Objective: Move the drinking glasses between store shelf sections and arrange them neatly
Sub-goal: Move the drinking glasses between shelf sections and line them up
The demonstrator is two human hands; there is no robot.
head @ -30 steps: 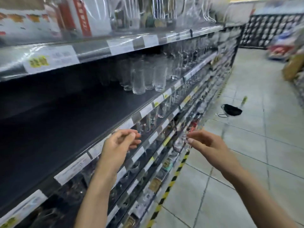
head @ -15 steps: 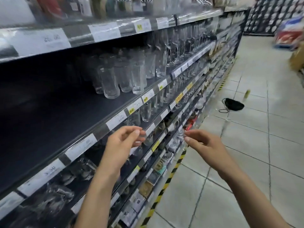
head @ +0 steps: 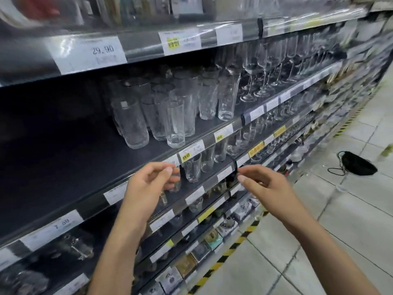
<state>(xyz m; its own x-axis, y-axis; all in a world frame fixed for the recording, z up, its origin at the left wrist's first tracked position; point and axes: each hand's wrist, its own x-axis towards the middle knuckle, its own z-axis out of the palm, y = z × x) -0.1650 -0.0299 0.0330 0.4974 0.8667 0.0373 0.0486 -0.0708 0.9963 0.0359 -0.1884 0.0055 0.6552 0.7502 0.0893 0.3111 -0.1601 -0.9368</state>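
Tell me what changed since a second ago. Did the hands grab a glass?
No grab yet. The person moved along the aisle, so the left hand and right hand now hover just below the tall clear drinking glasses instead of by the bare dark shelf stretch. Both stay empty, fingers loosely curled. The glasses and the black bag on the floor stayed put.

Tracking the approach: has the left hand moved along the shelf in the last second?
Yes: the left hand has moved forward, much nearer the tall glasses, now just below them.
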